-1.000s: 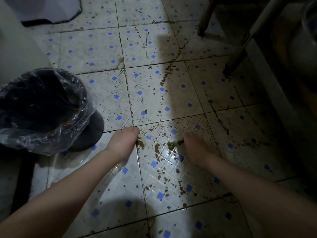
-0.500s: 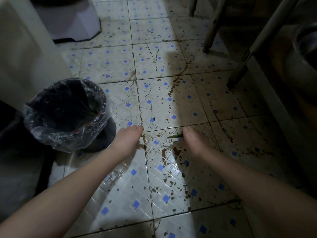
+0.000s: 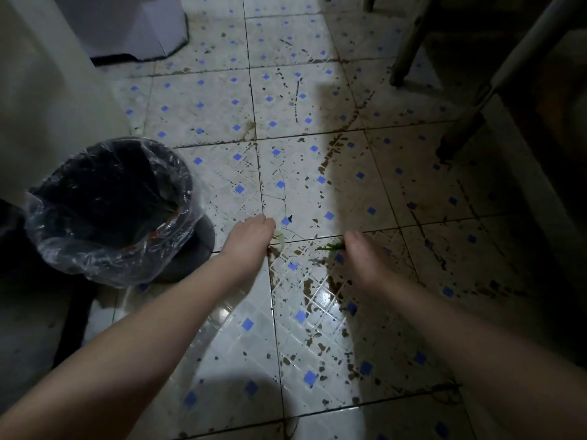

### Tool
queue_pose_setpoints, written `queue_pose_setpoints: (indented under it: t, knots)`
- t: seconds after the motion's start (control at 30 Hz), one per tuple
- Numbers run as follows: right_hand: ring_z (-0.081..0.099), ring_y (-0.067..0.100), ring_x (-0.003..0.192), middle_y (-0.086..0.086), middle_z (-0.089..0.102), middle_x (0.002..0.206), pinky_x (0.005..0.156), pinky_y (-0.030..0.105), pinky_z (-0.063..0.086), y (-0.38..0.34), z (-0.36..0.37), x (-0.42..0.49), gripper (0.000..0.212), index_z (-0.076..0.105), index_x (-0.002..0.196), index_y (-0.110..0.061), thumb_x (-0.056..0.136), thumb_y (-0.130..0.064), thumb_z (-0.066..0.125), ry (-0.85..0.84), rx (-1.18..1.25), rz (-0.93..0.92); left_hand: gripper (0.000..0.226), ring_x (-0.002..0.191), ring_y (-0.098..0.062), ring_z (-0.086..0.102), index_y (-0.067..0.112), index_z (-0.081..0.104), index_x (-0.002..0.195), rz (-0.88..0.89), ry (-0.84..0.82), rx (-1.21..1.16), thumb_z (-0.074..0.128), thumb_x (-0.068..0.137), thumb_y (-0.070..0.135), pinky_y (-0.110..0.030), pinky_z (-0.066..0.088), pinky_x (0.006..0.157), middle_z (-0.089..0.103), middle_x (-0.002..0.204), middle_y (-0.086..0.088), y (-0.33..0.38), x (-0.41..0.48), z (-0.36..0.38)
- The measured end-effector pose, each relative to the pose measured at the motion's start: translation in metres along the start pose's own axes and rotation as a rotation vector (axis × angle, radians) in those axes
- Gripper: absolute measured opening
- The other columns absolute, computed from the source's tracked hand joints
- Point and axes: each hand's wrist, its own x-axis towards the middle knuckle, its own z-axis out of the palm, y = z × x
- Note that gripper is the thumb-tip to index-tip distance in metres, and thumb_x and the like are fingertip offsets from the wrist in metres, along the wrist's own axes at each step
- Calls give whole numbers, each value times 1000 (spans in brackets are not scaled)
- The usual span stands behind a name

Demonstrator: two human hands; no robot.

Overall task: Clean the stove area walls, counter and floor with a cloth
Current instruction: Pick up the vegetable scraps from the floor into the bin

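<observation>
Both my arms reach down to the dirty tiled floor [image 3: 311, 100], white with blue squares and brown splatter. My left hand [image 3: 249, 238] is curled over a small pale scrap [image 3: 279, 238] that peeks out by its fingertips, just right of the bin. My right hand [image 3: 362, 252] pinches a green vegetable scrap [image 3: 328, 247] that sticks out to the left of its fingers, low over the floor. No cloth is in view.
A dark waste bin [image 3: 111, 204] lined with a clear plastic bag stands at the left, close to my left hand. A pale cabinet side [image 3: 47, 90] rises behind it. Metal legs [image 3: 409, 46] of a stand and a dark unit occupy the right edge.
The view has tilted, so hands and bin sit lower and further right. Both hands stay down at the floor by the same scraps; the green scrap stays in my right fingers.
</observation>
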Motion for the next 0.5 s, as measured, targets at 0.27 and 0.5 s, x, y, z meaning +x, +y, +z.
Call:
queue_pose_setpoints:
  t: [0.27,0.5]
  knots:
    - [53,22,84,5,52,97,74,40,51,7,5,26,25,50,94,-13,82,8,56,18,17,-22,42,101,-27,54,9,48,120,8,12,0,55,82,-8,-36,43,82,55,111,-10,8,46,25]
    - [52,23,88,6,51,101,75,42,47,26,15,20,14,49,94,-12,85,-8,58,-13,133,-41,39,104,-29,54,10,49,121,-9,39,-48,49,86,-8,-37,42,83,55,115,-10,23,73,35]
